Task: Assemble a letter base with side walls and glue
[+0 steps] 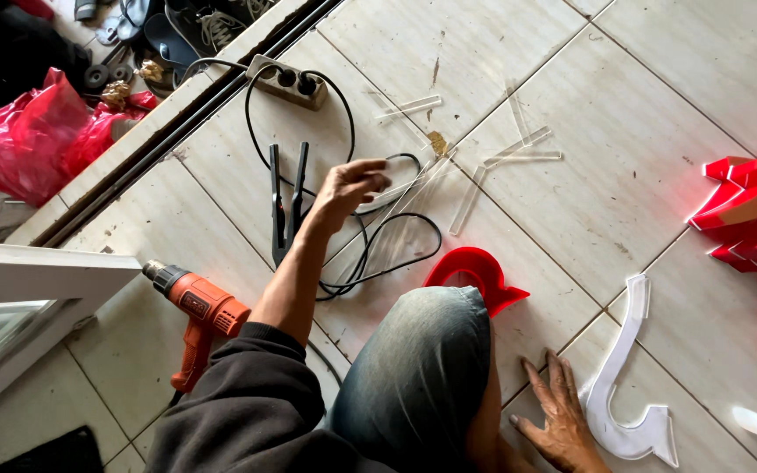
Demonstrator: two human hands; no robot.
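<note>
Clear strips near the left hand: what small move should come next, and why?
Probably close the left hand firmly on the nearest strip and lift it. Its fingers already curl at that strip's end, though the grip is unclear, and the right hand lies flat on the floor.

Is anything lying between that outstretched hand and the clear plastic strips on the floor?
Nothing visible does. The left hand already has its fingertips on a clear acrylic strip. Only the black power cord loops across the tiles beneath the hand and strips, and the black heating tongs lie beside the wrist.
</note>
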